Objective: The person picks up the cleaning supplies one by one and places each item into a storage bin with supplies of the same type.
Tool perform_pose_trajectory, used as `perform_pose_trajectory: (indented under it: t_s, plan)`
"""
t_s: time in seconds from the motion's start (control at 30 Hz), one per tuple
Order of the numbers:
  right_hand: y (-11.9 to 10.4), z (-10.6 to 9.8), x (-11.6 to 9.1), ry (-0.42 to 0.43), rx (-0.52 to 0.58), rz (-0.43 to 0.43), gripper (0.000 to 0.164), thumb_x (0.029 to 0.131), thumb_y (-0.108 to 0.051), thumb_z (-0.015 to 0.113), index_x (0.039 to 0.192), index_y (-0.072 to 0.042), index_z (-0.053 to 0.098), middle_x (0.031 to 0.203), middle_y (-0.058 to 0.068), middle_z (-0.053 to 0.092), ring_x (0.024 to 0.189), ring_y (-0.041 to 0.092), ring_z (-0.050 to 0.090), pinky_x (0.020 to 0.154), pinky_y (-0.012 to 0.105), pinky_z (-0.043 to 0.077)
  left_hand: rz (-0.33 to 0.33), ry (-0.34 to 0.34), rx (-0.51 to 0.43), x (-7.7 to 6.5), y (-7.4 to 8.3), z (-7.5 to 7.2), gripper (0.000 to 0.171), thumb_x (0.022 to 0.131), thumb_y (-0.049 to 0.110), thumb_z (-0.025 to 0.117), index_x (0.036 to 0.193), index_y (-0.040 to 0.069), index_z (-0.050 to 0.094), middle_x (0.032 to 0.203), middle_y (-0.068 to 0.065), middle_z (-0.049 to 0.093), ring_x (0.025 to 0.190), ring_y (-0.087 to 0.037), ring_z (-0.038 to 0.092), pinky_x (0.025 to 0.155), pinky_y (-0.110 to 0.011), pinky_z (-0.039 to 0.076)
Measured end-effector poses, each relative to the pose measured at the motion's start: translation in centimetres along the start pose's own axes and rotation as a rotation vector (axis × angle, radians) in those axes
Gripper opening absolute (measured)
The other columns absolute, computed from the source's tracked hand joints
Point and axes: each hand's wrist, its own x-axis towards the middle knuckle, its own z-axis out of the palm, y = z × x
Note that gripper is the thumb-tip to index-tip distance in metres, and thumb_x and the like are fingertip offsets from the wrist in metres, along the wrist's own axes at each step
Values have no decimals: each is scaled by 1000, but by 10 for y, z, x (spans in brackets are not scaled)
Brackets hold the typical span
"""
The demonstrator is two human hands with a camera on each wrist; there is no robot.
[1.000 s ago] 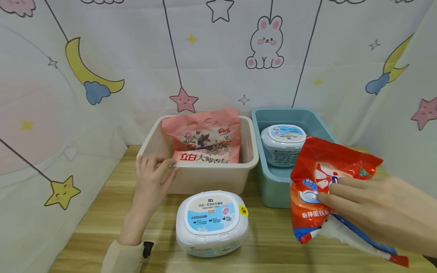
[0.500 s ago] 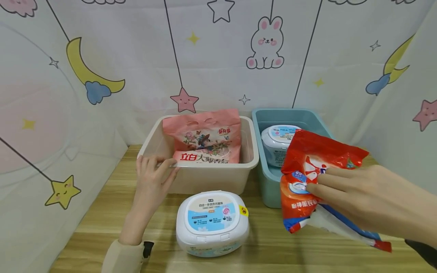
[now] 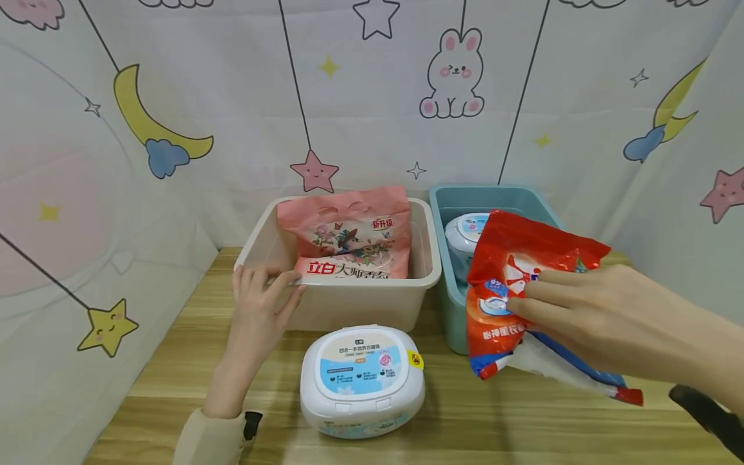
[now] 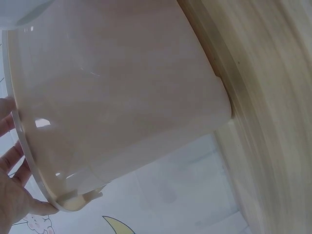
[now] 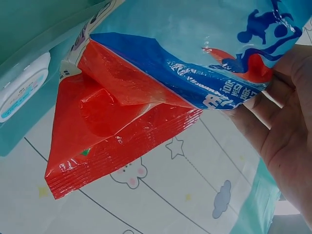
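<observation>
My left hand (image 3: 263, 300) grips the near left corner of the cream plastic bin (image 3: 354, 309); in the left wrist view, its fingers (image 4: 12, 158) hook over the rim. A pink printed laundry detergent bag (image 3: 349, 236) stands in that bin, leaning back. My right hand (image 3: 587, 316) holds a red and blue laundry detergent bag (image 3: 494, 258) by its side, raised in front of the teal bin (image 3: 455, 316). In the right wrist view, the bag's red crimped end (image 5: 126, 161) hangs free. Behind the bag, a white lidded tub (image 3: 462, 239) is partly hidden inside the teal bin.
Another white lidded tub (image 3: 361, 368) of laundry beads, with a blue label, stands on the wooden table (image 3: 465, 413) in front of the cream bin. The two bins stand side by side against a patterned cloth backdrop (image 3: 378, 116). More cloth closes off the left and right sides.
My right hand has carried the red and blue detergent bag leftward and slightly up, so it covers more of the teal bin and its tub. My left hand has stayed on the rim.
</observation>
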Motion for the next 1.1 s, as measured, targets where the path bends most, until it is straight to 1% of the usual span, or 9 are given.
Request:
perform_pose_trajectory:
  t_s: [0.13, 0.47, 0.53, 0.6, 0.67, 0.77, 0.83, 0.9, 1.1]
  plan:
    - [2, 0, 7, 6, -10, -1, 51, 101, -35, 13, 101, -21, 62, 91, -10, 64, 86, 12, 69, 39, 23, 38, -4, -1, 0, 0, 0, 0, 25, 75, 6, 80, 97, 7, 68, 96, -14, 55, 99, -35, 48, 104, -69, 20]
    - [9, 2, 21, -16, 36, -2, 52, 101, -40, 13, 101, -19, 61, 90, -9, 63, 85, 11, 64, 53, 29, 53, 13, 14, -1, 0, 0, 1, 24, 75, 6, 80, 96, 6, 68, 95, -15, 55, 96, -36, 48, 102, -68, 22]
    - [10, 3, 24, -15, 47, 5, 42, 102, -40, 25, 101, -19, 61, 90, -9, 64, 83, 10, 63, 55, 29, 54, 16, 14, 2, 0, 0, 1, 24, 76, 6, 80, 96, 6, 68, 95, -15, 55, 95, -36, 48, 102, -67, 23]
    - [11, 4, 27, -17, 46, 7, 38, 102, -40, 30, 101, -19, 61, 89, -9, 63, 82, 9, 62, 55, 29, 54, 18, 14, 5, 0, 0, 1, 23, 76, 6, 79, 96, 6, 68, 94, -15, 55, 95, -36, 48, 101, -66, 24]
    - [13, 5, 29, -23, 47, 10, 22, 99, -37, 47, 101, -20, 61, 88, -10, 63, 82, 8, 61, 54, 27, 53, 17, 11, 7, 0, 0, 1, 23, 76, 6, 79, 96, 6, 68, 94, -15, 55, 95, -35, 47, 101, -65, 24]
    - [15, 8, 31, -18, 46, 10, 15, 94, -34, 56, 100, -20, 60, 86, -10, 62, 81, 8, 60, 53, 26, 51, 14, 6, 6, 0, 0, 1, 23, 76, 7, 79, 96, 6, 68, 94, -15, 55, 95, -35, 47, 101, -65, 24]
    - [16, 9, 33, -9, 45, 9, 17, 88, -31, 66, 99, -20, 60, 85, -10, 62, 81, 7, 60, 52, 25, 51, 12, 1, 5, 0, 0, 1, 23, 76, 7, 79, 97, 6, 68, 95, -15, 55, 95, -35, 47, 101, -65, 24]
    - [17, 11, 34, 6, 43, 5, 15, 89, -31, 64, 99, -20, 60, 85, -9, 62, 80, 8, 59, 51, 25, 50, 10, -1, 4, 0, 0, 1, 24, 76, 7, 79, 97, 6, 68, 95, -15, 56, 96, -35, 47, 102, -66, 23]
    - [20, 11, 43, -40, 40, 45, 33, 73, -26, 80, 101, -22, 62, 90, -10, 65, 86, 9, 64, 55, 27, 52, 10, 4, -1, 0, 0, 1, 24, 75, 6, 80, 97, 6, 69, 97, -14, 57, 96, -35, 47, 103, -66, 22]
